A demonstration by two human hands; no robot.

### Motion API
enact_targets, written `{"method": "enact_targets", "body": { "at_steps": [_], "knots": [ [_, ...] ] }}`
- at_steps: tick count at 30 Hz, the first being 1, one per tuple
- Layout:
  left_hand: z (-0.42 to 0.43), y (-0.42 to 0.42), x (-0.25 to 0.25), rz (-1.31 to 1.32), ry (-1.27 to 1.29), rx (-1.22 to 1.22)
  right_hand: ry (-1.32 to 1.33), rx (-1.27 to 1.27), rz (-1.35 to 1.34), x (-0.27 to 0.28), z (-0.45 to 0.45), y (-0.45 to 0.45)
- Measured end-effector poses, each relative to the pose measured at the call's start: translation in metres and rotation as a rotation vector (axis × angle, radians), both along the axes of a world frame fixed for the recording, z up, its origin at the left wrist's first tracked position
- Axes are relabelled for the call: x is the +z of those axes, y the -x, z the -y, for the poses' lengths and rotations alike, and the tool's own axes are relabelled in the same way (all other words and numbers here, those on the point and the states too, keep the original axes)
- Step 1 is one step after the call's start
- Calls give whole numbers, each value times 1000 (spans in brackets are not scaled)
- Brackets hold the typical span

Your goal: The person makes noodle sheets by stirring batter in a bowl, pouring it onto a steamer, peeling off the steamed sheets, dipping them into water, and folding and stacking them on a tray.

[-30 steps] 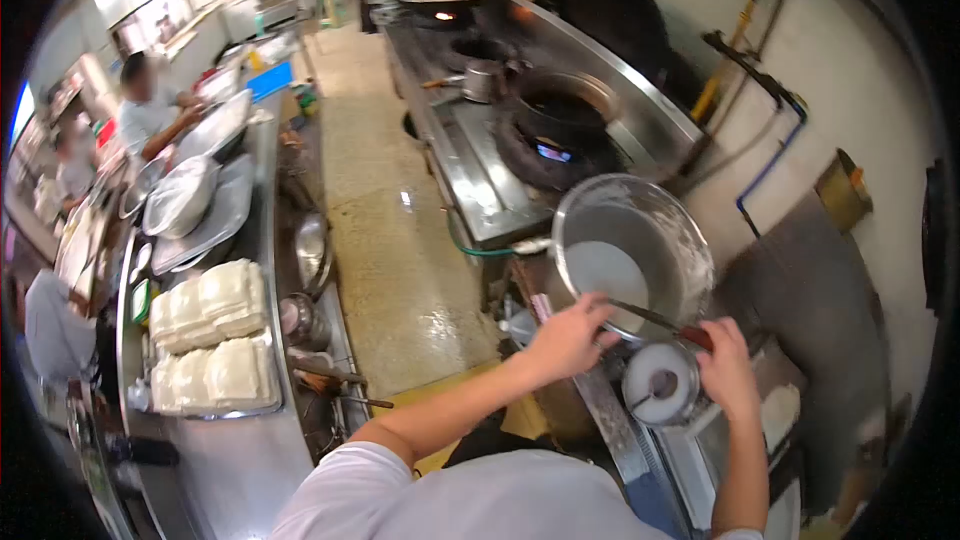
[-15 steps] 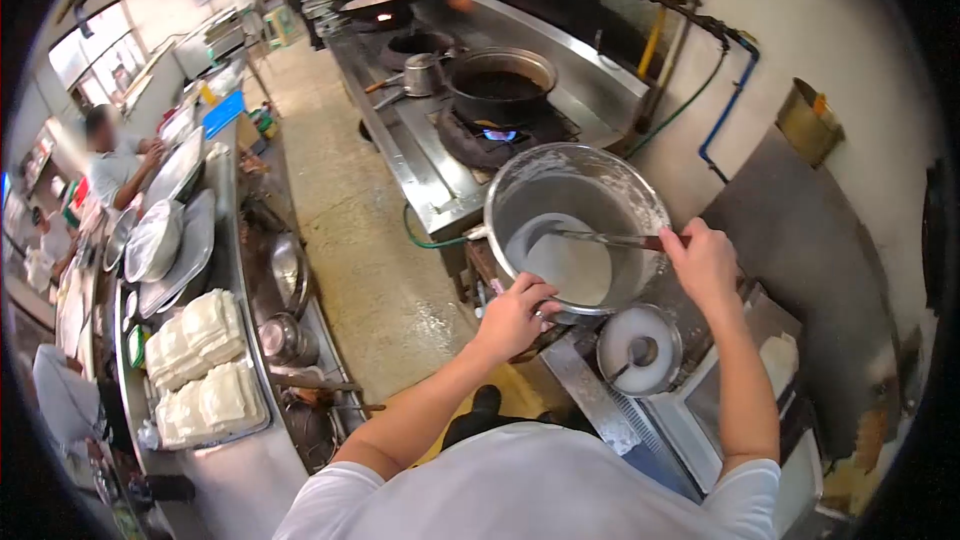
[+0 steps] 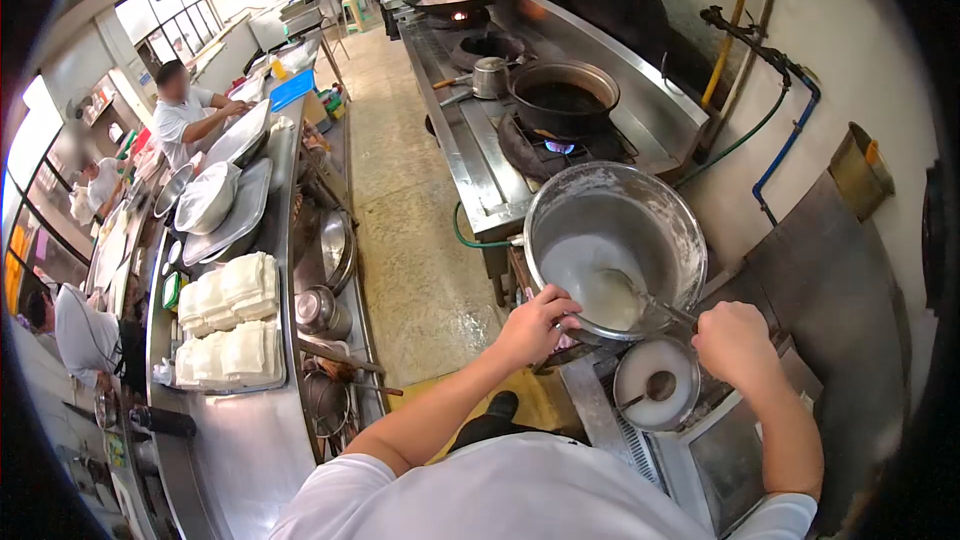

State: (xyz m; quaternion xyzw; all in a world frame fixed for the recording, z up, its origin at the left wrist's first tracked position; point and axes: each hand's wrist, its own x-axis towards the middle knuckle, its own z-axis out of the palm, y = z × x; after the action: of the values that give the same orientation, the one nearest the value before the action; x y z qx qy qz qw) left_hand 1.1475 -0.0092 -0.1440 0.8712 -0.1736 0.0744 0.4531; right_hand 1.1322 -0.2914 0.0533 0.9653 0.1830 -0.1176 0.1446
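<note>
A large metal pot (image 3: 610,205) stands in front of me, tilted toward me, with cloudy white liquid (image 3: 572,265) in it and white residue on its inner wall. My left hand (image 3: 538,326) grips the near left part of its rim. Closed round the handle of a ladle (image 3: 672,312) is my right hand (image 3: 736,343), just outside the right rim. The ladle's bowl dips into the liquid and is partly hidden. Below the pot, a smaller metal bowl (image 3: 694,392) holds more white liquid, with a round utensil in it.
A dark pan (image 3: 565,122) sits over a blue flame on the steel stove. A wok (image 3: 457,2) and a metal pitcher (image 3: 490,78) stand farther back. White stacked sheets (image 3: 235,352) lie on the left counter, where co-workers stand. Pipes run along the right wall.
My right hand has moved down and right, drawing the ladle handle toward me across the rim. The ladle's bowl has shifted right in the liquid. My left hand stays on the rim. The view has turned left.
</note>
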Motion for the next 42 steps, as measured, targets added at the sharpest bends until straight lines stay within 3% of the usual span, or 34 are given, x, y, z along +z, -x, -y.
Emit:
{"method": "enact_targets", "body": {
  "at_steps": [4,8,14,17,21,25,34,37,42],
  "knots": [
    [0,1,2,35,6,8,-63,85,-32,2,-4,1],
    [0,1,1,41,4,12,-189,-9,-23,-32,-24,13],
    [-3,2,2,-15,10,-1,-69,-29,175,-90,-12,7],
    [-2,2,2,1,1,-3,-1,12,110,-76,10,-6],
    [-2,-1,-10,52,-11,-4,-7,-48,-119,-5,-8,-6],
    [-6,6,2,-33,-39,-5,-132,10,-136,8,-14,-2],
    [-40,43,52,-83,109,207,-233,-70,-17,-36,-16,0],
    [-47,46,45,29,67,274,-228,-50,30,-42,-8,-4],
    [-35,37,43,-18,66,164,-205,9,31,-32,7,-3]
  ]
}}
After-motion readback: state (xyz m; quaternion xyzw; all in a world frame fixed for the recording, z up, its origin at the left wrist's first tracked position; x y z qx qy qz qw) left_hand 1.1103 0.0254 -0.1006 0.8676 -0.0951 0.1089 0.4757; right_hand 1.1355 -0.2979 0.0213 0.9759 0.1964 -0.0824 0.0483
